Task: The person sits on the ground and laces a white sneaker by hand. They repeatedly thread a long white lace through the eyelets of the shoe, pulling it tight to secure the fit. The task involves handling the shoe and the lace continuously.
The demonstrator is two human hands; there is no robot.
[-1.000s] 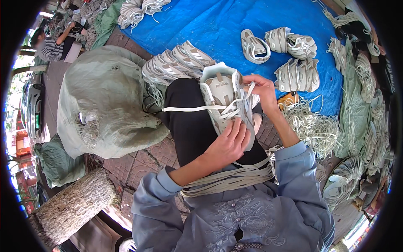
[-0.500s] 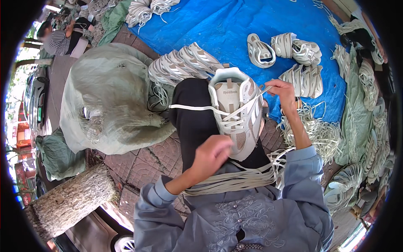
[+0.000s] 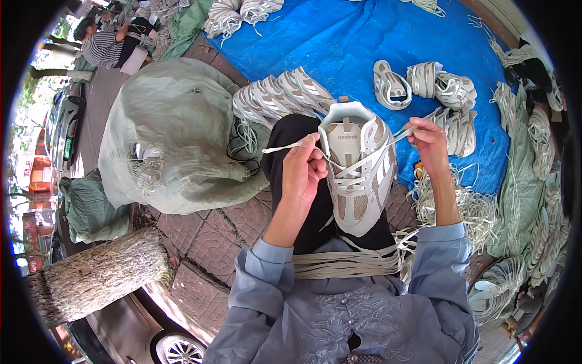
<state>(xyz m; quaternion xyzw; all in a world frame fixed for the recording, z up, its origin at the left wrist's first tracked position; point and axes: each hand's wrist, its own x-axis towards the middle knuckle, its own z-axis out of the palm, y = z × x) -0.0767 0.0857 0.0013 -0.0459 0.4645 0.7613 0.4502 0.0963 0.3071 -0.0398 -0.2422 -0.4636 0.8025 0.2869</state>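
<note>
across black trousers (image 3: 284, 136), one beige-and-white shoe (image 3: 373, 173) is lying toe toward the wearer, presumably so both sides are facing a hand, the left hand (image 3: 301, 167) pinching one lace strand (image 3: 280, 148), the right hand (image 3: 430, 144) pinching the opposite strand (image 3: 399, 138), loose laces (image 3: 345, 265) lying lapward.

Small lettering (image 3: 347, 137) on shoe tongue (image 3: 346, 147)

A pale sneaker (image 3: 353, 150) with beige mesh panels and white side stripes rests top-up on a lap in black trousers (image 3: 285, 130), toe pointing near, padded collar gaping at the far end. Its flat, off-white lace (image 3: 367, 159) criss-crosses the lower eyelets, untied, ends drawn out left and right.
</note>
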